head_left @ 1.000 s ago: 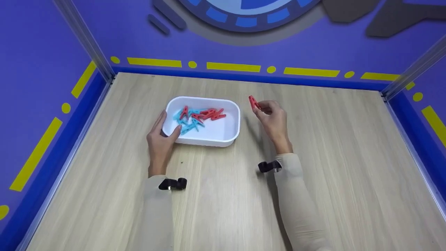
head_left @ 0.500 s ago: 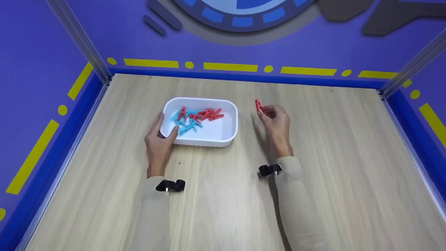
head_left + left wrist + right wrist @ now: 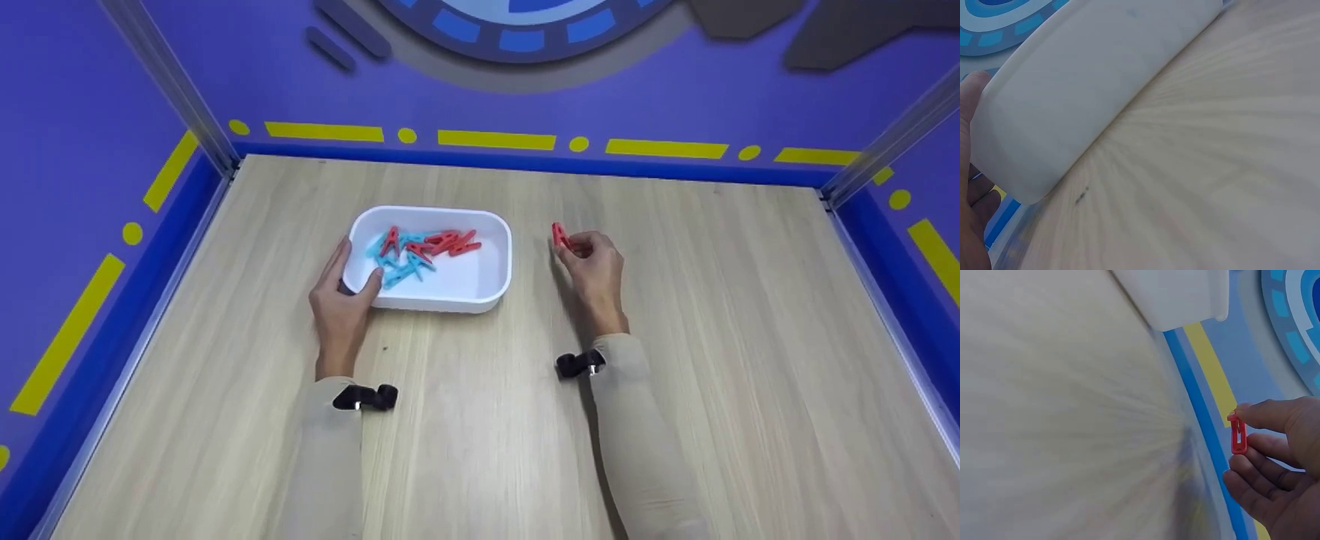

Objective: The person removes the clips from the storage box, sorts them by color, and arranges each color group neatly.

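Note:
A white plastic tub (image 3: 480, 292) stands on the table with several red and light-blue clothespins inside. My left hand (image 3: 339, 311) grips its near left corner, thumb over the rim and fingers along the outer left side. In the left wrist view the tub's wall (image 3: 1072, 95) fills the upper left, beside part of that hand (image 3: 971, 214). To the right of the tub, my right hand (image 3: 596, 274) pinches one red clothespin (image 3: 559, 234) above the table. The right wrist view shows this clothespin (image 3: 1238, 434) held between thumb and fingers.
The light wooden table (image 3: 465, 420) is bounded by a blue-purple back wall (image 3: 510, 105) with yellow dashes. Side panels with metal corner posts stand left and right. Loose red clothespins (image 3: 450, 241) and light-blue clothespins (image 3: 401, 274) lie mostly in the tub's left and middle part.
My right hand has moved a little right, nearer to me and away from the tub, still pinching the red clothespin. My left hand keeps its hold on the tub.

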The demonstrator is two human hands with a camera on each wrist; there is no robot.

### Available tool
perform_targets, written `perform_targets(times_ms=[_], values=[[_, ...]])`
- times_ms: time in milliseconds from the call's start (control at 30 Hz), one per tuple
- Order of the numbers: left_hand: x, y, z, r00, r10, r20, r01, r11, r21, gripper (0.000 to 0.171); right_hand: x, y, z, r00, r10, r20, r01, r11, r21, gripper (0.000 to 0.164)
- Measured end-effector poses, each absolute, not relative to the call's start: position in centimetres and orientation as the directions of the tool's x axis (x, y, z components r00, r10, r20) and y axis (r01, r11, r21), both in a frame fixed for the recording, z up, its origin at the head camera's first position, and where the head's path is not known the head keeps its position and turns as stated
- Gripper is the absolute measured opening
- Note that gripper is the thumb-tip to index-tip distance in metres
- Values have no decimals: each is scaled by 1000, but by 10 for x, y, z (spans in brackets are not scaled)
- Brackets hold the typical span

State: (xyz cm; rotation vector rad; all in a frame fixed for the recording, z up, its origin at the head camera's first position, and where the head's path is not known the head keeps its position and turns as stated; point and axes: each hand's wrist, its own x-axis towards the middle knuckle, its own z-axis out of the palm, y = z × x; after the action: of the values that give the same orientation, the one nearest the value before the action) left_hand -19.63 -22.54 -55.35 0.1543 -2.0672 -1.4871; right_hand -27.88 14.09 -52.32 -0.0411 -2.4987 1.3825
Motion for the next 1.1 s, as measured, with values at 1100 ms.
perform_targets(times_ms=[1100], values=[[-197, -225, -553, -826, -427, 369, 241, 324, 915, 68, -289, 143, -539, -964, 206, 169, -29, 548, -836, 19]])
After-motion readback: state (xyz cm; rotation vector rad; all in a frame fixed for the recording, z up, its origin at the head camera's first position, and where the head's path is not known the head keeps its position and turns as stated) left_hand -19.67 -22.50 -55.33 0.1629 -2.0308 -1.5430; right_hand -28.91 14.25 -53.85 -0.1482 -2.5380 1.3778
